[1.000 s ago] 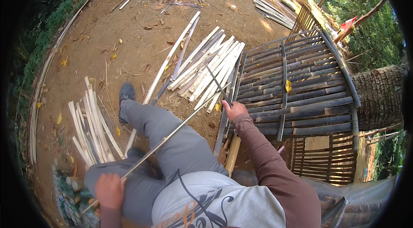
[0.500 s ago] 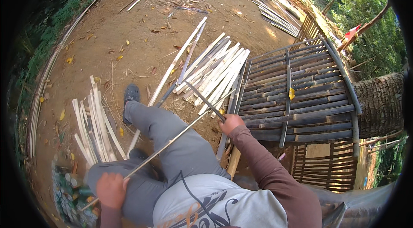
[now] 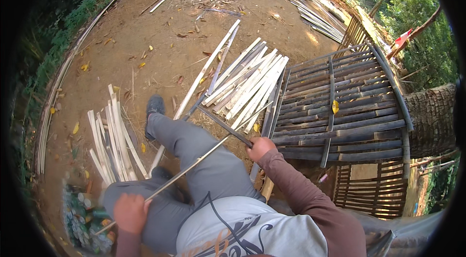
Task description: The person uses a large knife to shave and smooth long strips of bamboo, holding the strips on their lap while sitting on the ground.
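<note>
My thin pale strip (image 3: 199,160) slants across my grey trousers (image 3: 208,172), from eight o'clock up to two. At its eight o'clock end, my left hand (image 3: 130,213) is curled round it. At three o'clock from its middle, my right hand (image 3: 262,149) is closed round a dark blade (image 3: 221,122), which crosses the strip; I can't tell if they touch. A pile of pale sticks (image 3: 255,84) lies at one o'clock, and a slatted bamboo rack (image 3: 342,133) stands at two. I'm outdoors on brown dirt ground (image 3: 167,63) with yellow leaves. A thick tree trunk (image 3: 429,116) is at three. At five, my grey shirt (image 3: 286,235) has black and orange letters, partly creased.
</note>
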